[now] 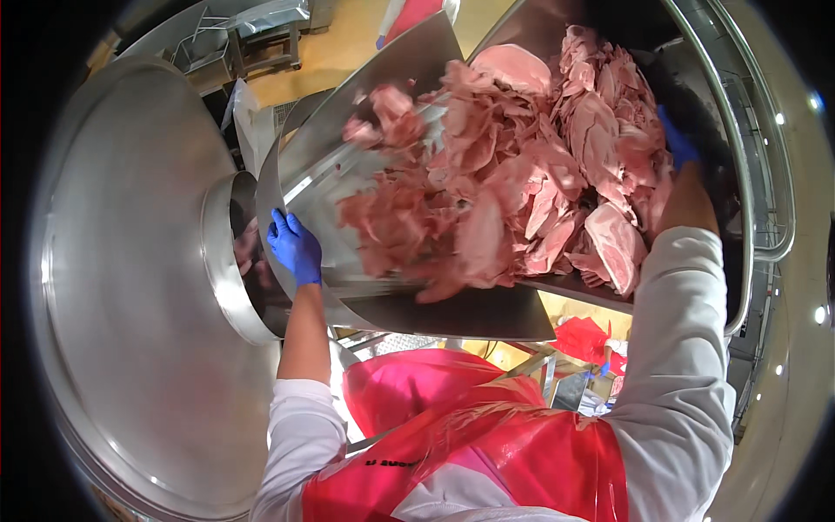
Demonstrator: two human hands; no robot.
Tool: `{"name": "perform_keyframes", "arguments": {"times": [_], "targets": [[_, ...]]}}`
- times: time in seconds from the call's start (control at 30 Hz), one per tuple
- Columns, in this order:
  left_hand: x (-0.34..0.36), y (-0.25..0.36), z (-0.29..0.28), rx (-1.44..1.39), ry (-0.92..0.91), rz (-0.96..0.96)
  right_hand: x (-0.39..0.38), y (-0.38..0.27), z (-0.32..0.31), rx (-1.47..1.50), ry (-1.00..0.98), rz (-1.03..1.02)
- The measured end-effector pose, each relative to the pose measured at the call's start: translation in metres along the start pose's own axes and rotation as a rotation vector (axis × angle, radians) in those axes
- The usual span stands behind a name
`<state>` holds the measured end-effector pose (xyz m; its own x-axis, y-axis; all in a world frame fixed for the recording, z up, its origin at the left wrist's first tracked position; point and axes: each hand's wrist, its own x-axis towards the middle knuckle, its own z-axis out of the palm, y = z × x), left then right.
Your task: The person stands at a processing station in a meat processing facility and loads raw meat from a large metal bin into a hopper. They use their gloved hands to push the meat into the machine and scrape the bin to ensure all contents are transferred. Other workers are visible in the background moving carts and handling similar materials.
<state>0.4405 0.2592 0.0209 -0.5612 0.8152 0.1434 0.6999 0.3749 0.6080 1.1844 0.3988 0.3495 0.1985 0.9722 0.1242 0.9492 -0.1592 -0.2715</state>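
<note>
A big heap of raw pink sliced meat (600,139) lies in a tilted metal bin (735,165) at the upper right. Many slices, some blurred by motion, spread leftward over a shiny metal chute (335,196). My left hand (297,248), in a blue glove, grips the chute's curved lip beside the round opening. In a matching glove, my right hand (678,137) reaches into the bin against the heap's right side; its fingers are mostly hidden by meat and shadow. The chute's lip meets the round metal mouth (228,265) of a large steel drum (130,287), with some meat visible inside.
Tubular rails (787,174) run along the bin's right side. Below the chute are metal framework and a person in a red apron (581,339). Another person (416,13) stands at the top. A metal cart (265,48) is on the yellow floor at the upper left.
</note>
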Motion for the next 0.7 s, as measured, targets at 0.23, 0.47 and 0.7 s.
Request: {"name": "perform_keyframes", "arguments": {"times": [0.23,0.47,0.7], "targets": [[-0.001,-0.028,-0.006,0.073,-0.005,0.063,-0.102,-0.148,0.031,0.337,-0.537,0.547],[-0.004,-0.002,-0.03,0.021,-0.059,-0.073,-0.144,-0.23,0.092,0.282,-0.718,0.305],[-0.001,-0.005,-0.032,-0.005,-0.05,-0.064,-0.161,-0.279,0.166,0.524,-0.969,0.128]]}}
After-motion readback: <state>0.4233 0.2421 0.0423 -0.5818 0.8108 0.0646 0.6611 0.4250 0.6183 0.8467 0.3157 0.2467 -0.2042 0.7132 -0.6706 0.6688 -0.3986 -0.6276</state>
